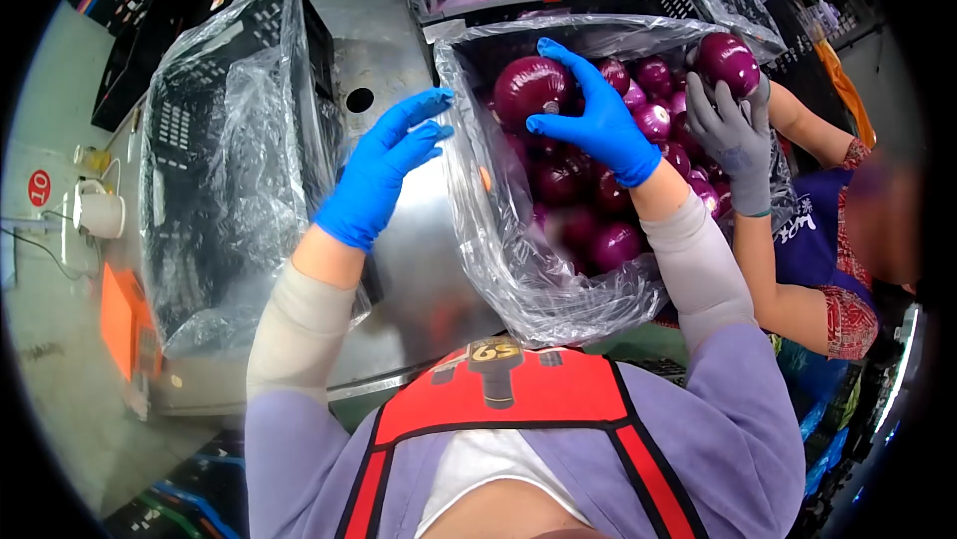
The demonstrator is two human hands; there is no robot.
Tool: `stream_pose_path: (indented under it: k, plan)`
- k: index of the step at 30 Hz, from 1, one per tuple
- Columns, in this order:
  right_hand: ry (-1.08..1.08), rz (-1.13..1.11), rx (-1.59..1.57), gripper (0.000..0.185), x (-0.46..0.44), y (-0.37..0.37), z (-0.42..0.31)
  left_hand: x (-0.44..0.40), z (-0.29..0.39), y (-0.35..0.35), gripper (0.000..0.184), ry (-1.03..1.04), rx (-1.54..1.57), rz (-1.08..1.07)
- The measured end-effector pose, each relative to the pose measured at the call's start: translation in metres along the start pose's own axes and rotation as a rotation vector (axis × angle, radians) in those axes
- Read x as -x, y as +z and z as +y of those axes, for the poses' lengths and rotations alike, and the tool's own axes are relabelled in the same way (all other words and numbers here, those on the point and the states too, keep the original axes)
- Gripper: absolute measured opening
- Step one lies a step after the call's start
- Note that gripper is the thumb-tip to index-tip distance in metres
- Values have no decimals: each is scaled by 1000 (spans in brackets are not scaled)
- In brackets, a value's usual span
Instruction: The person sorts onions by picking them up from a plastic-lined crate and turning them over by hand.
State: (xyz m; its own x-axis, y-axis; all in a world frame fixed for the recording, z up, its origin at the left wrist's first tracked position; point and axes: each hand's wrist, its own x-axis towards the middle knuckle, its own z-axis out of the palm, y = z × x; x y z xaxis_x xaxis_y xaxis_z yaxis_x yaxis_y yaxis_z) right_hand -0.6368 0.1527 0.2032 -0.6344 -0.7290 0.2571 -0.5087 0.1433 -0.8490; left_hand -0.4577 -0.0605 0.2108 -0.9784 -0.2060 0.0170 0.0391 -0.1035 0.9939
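My right hand [598, 120], in a blue glove, is closed on a large peeled red onion [533, 90], thumb and fingers around its right side. It is over a plastic-lined crate [543, 325] filled with red onions [615, 245]. My left hand [384, 170], also blue-gloved, holds nothing. Its fingers are apart and point towards the crate's left rim. Under that hand is a steel worktop [419, 270]. To its left is a second black crate [164, 210] lined with clear plastic [249, 150], with no onions visible inside.
At the right, a co-worker's grey-gloved hand [733, 135] holds another red onion [726, 64] above the same crate. Behind it stands a further lined crate [538, 5]. The worktop has a round hole [360, 100]. An orange box [127, 320] sits at far left.
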Motion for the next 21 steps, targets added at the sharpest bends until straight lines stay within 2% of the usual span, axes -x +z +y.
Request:
stream_pose_path:
  k: [2,7,9,11,13,15,17,19,21]
  plan:
    - [5,-16,-300,84,3,5,-23,1,-3,5,52,-176,174,-45]
    - [-58,-56,-379,87,11,19,-41,10,-5,21,63,-285,301,-81]
    - [-152,-1,-344,88,14,23,-42,10,-7,22,61,-289,487,-124]
    - [-370,75,-74,88,15,27,-42,9,-4,21,63,-294,509,-139]
    - [-607,136,202,83,14,32,-45,10,-10,17,65,-378,681,-223]
    - [-716,84,275,80,17,39,-42,13,-11,17,68,-362,750,-293]
    - [-809,37,425,80,15,40,-44,17,-7,24,73,-181,575,-214]
    - [-755,57,354,83,15,40,-49,16,-3,25,77,-163,613,-212]
    - [-698,75,292,85,17,39,-52,12,-7,26,84,115,318,-48]
